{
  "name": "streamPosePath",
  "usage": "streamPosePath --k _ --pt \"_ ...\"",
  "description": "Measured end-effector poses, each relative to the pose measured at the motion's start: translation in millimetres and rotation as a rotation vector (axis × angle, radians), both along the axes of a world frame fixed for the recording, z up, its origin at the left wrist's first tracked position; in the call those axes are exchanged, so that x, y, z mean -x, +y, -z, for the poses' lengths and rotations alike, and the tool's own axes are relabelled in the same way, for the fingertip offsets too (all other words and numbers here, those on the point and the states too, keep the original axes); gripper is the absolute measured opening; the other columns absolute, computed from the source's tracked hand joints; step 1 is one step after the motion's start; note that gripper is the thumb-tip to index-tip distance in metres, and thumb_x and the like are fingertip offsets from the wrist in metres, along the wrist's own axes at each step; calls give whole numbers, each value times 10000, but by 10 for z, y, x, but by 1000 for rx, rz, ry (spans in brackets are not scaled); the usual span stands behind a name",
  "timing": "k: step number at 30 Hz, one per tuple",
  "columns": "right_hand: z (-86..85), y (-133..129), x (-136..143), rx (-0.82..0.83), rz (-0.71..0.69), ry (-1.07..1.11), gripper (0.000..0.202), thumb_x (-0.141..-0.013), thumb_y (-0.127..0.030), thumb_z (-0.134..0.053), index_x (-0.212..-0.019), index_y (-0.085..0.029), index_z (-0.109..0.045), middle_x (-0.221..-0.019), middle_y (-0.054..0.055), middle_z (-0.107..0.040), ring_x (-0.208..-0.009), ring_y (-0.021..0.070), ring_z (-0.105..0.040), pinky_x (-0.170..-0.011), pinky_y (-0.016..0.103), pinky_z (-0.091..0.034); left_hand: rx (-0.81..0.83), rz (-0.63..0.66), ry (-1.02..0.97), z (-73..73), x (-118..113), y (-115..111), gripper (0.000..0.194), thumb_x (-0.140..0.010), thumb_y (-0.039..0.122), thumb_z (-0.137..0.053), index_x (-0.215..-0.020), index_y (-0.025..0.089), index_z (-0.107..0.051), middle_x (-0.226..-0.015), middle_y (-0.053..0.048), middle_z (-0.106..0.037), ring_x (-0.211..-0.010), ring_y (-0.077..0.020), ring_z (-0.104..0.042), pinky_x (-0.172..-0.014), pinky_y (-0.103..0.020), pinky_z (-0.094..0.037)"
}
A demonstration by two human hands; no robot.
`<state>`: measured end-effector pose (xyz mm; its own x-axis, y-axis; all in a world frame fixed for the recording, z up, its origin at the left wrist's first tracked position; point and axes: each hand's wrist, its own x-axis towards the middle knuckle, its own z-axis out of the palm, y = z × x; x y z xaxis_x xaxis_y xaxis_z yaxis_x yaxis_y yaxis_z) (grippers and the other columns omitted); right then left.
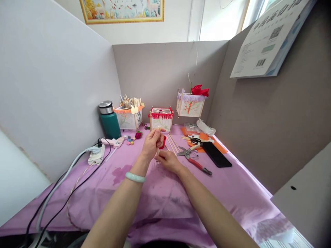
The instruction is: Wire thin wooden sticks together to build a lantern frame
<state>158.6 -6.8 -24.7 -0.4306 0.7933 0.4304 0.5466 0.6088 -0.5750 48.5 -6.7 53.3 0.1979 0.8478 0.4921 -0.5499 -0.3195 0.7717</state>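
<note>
Grey partition panels [168,62] enclose a table on three sides, and a purple cloth [152,199] with a darker stain covers its top. Printed sheets [261,48] hang on the right-hand panel; a gold-framed picture [124,12] hangs on the wall behind. Two bare forearms reach in from the bottom edge, the left wearing a pale green bangle [135,177].

Three small decorated boxes stand out at the back: one with lavender trim [192,106], raised higher than the others, with a red flower [200,90] on top; one with orange trim [128,119], full of sticks; and one with red fringe [161,120], between them. A teal bottle [111,122] stands far left. Toward the right lie red-handled pruners [196,163], a black phone [216,154] and scissors [194,140].

At the centre, the left hand [152,143] grips a thin wooden stick [158,151] roughly upright, in front of the red-fringed box. The right hand [168,161] has its fingertips pinched together at the stick's lower end; exactly what they grasp is hidden. Loose sticks [174,143] lie just beyond.
</note>
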Motion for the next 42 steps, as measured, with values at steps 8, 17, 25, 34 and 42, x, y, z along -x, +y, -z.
streamPosePath --k 8,17,25,34,42 --pt "30 18 0 96 -19 -46 300 -882 -322 -495 -655 -159 -605 -632 7 -617 -577 107 -499 -567 225 -303 62 -26 125 132 101 49 449 -841 496 -489 -1082 131 -590 -777 -65 -655 -640 -123 -574 -587 -239 -438" --pt "25 -27 -15 3 2 11 179 -862 -308 -529 -914 -181 -644 -729 8 -637 -639 122 -528 -590 222 -323 194 -261 691 851 468 -51 328 -591 23 -530 -868 141 -660 -848 -52 -698 -797 -183 -628 -719 -281 -462" --pt "46 -7 13 28 -62 53 127 -857 -220 -533 -874 -185 -653 -768 13 -653 -686 136 -554 -635 227 -362 24 -493 981 910 440 -127 185 -654 99 -593 -803 172 -674 -751 -47 -690 -690 -185 -610 -664 -282 -425" --pt "14 -19 41 39 -11 2 152 -849 -233 -540 -722 -167 -588 -683 6 -616 -631 123 -532 -602 222 -347 -49 -497 542 153 388 -103 343 -696 98 -606 -1026 185 -641 -1009 -73 -676 -948 -186 -609 -835 -291 -440" --pt "-10 -26 36 94 0 -59 194 -867 -320 -527 -760 -181 -608 -708 1 -638 -629 116 -531 -577 223 -322 -7 -227 148 -147 2 26 225 -825 367 -564 -776 148 -576 -526 42 -455 -438 -57 -399 -431 -173 -323"
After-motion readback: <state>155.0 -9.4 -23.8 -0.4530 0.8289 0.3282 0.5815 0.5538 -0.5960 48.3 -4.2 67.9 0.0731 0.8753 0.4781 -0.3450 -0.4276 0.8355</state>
